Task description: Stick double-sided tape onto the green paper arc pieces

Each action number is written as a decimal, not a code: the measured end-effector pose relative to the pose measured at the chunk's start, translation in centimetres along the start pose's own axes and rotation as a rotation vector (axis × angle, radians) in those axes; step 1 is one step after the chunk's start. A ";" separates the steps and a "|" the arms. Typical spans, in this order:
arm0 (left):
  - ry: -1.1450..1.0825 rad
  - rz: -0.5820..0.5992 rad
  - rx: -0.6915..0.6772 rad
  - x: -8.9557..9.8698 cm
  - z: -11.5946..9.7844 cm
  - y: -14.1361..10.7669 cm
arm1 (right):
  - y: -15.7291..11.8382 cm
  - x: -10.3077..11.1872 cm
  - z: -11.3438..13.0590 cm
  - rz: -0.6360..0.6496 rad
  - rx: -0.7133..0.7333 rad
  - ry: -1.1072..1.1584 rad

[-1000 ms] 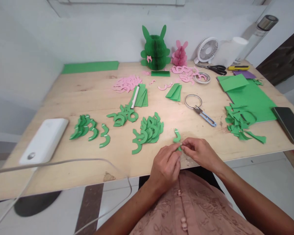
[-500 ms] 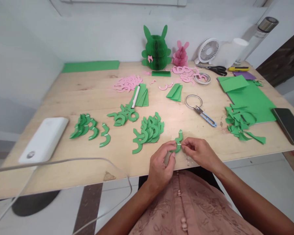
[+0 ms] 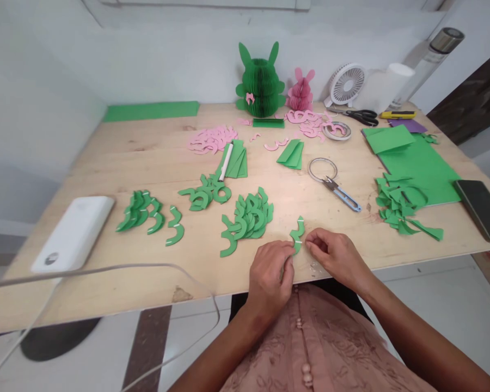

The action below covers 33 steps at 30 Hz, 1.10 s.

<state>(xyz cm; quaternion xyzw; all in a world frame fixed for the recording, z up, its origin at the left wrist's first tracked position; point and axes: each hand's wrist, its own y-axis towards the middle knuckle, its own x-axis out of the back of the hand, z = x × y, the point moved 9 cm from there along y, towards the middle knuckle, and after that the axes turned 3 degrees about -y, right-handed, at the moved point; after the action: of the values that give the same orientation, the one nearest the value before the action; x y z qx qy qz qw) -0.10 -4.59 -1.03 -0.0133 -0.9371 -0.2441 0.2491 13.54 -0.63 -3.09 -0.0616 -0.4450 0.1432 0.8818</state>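
Observation:
A wavy green paper cutout (image 3: 298, 233) with thin white strips across it lies near the table's front edge. The curled fingers of my left hand (image 3: 271, 272) grip its lower left side, and they hide part of that end. Just right of the cutout, my right hand (image 3: 332, 251) is closed in a pinch, apart from the paper; whatever sits between its fingertips is too small to make out. Left of my hands lies a pile of similar green cutouts (image 3: 251, 215). Farther left, a single cutout (image 3: 175, 228) with white strips rests beside a stack of striped ones (image 3: 141, 209).
Blue-handled thread snips (image 3: 343, 196) lie by a tape ring (image 3: 322, 159). Green scraps (image 3: 400, 198), green sheets (image 3: 428, 169) and a phone (image 3: 482, 209) are at right. Honeycomb paper figures (image 3: 261, 87) stand behind. At left, a white power bank (image 3: 75, 231) trails a cable.
My right hand has drawn slightly right, away from the cutout. My left fingers have curled in lower on the cutout, with the thumb closer to them.

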 end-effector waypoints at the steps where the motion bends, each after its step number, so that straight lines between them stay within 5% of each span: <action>1: 0.038 0.016 -0.038 -0.2 -0.3 0.0 | 0.0 0.0 0.0 -0.006 0.002 -0.017; 7: 0.190 0.089 -0.159 -1.2 -1.4 -0.4 | 0.2 -0.6 0.1 -0.004 0.008 -0.096; 33: 0.146 0.096 -0.129 -1.2 -0.8 -0.2 | 0.6 -1.3 0.9 -0.007 0.011 -0.344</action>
<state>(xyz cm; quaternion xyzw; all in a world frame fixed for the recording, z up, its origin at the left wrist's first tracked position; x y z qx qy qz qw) 1.27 -5.08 -1.08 -0.0564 -0.8970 -0.2921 0.3270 12.00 -0.43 -3.71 -0.0296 -0.5888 0.1509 0.7935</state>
